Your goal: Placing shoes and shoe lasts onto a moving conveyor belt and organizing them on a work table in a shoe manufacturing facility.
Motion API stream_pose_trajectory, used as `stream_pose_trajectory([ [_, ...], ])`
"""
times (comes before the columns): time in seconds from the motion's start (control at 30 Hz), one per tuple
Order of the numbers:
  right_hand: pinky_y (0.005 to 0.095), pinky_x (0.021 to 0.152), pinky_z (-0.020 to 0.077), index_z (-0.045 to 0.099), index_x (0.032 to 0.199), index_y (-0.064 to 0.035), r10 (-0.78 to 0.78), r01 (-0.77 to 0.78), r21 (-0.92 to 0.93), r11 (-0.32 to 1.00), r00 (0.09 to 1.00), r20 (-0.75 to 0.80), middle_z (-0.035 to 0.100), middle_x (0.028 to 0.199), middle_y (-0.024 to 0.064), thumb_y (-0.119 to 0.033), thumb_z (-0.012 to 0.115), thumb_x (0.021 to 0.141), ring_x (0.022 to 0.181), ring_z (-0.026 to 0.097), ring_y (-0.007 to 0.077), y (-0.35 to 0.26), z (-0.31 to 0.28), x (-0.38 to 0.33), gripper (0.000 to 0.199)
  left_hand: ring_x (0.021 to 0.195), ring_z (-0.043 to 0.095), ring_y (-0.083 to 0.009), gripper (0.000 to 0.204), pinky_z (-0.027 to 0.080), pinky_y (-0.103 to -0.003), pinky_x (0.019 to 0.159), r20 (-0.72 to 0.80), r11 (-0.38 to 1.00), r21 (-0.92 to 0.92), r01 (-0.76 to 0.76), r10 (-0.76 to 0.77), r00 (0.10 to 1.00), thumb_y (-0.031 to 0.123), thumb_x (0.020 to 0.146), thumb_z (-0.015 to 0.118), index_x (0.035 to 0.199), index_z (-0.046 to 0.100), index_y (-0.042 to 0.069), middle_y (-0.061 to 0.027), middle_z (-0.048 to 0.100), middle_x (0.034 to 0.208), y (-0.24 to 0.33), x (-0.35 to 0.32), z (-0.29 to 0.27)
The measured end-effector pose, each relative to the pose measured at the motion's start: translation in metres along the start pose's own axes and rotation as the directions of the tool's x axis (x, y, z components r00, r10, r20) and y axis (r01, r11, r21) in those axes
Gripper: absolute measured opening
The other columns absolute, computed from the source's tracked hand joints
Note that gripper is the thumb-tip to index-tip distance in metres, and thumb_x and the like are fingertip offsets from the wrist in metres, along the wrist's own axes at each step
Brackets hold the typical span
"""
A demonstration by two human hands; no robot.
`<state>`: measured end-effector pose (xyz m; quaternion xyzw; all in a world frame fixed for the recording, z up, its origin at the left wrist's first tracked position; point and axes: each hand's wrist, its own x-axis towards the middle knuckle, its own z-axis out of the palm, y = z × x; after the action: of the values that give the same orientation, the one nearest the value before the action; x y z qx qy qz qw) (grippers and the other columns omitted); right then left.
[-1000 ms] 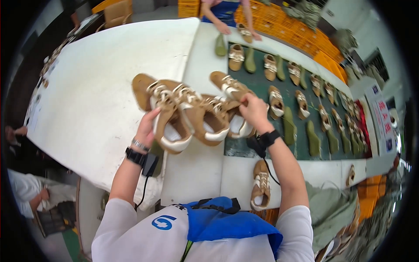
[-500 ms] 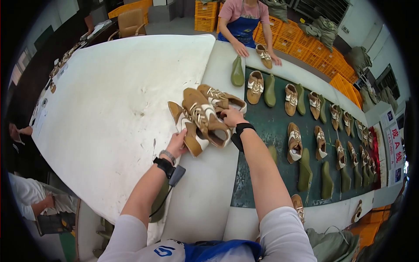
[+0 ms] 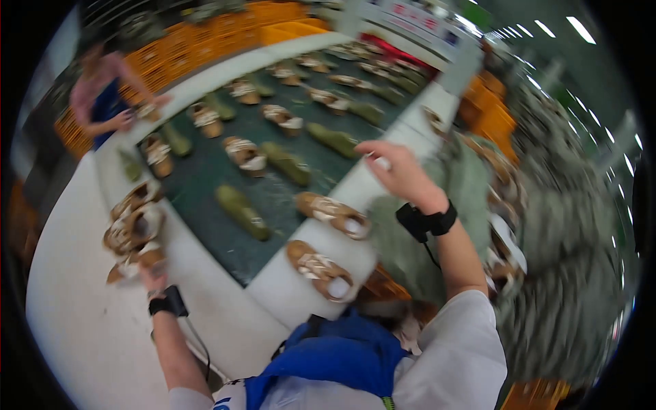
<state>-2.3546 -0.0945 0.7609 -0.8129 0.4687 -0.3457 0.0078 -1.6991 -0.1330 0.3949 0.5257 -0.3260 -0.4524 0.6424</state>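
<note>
A small pile of brown-and-white lace-up sneakers rests on the white tabletop at the left. My left hand grips the heel of a sneaker at the pile's near side; blur softens its fingers. Off to the right, my right hand is raised over the belt's white border, its fingers reaching left and nothing visible in them. Below and left of it, a sneaker lies on the border, with another sneaker nearer me. A green shoe last is just left of my right fingertips.
Sneakers and green shoe lasts stand in rows on the dark green belt. Across it, a co-worker in a blue apron handles a shoe. Grey-green sacks with shoes among them fill the right. Orange crates line the far side.
The view has swung to the right. My right hand has let go of the sneakers and moved away right, over the belt's near border. My left hand stays at the pile.
</note>
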Motion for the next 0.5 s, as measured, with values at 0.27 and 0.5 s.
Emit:
stream_pose_trajectory([
  [0.27, 0.0405, 0.079, 0.0451, 0.059, 0.098, -0.0079, 0.734, -0.888, -0.450, 0.096, 0.368, -0.571, 0.061, 0.095, 0.0169, -0.005, 0.052, 0.072, 0.091, 0.056, 0.0346, 0.098, -0.242, -0.363, 0.028, 0.111, 0.044, -0.0275, 0.054, 0.033, -0.037, 0.096, 0.236, 0.101, 0.952, -0.290, 0.366, 0.900, 0.003, 0.071, 0.062, 0.120, 0.040, -0.003, -0.0137, 0.046, 0.121, -0.001, -0.044, 0.192],
  [0.5, 0.0332, 0.093, 0.0372, 0.045, 0.123, -0.0049, 0.858, -0.815, -0.416, 0.404, 0.495, -0.136, 0.053, 0.116, 0.0184, -0.012, 0.059, 0.066, 0.107, 0.050, 0.0321, 0.096, -0.239, -0.405, 0.059, 0.103, 0.049, -0.0148, 0.026, 0.036, -0.026, 0.091, 0.550, 0.936, 0.088, -0.341, 0.240, 0.800, 0.005, 0.084, 0.048, 0.110, 0.052, 0.000, -0.0064, 0.054, 0.110, 0.127, -0.241, 0.461],
])
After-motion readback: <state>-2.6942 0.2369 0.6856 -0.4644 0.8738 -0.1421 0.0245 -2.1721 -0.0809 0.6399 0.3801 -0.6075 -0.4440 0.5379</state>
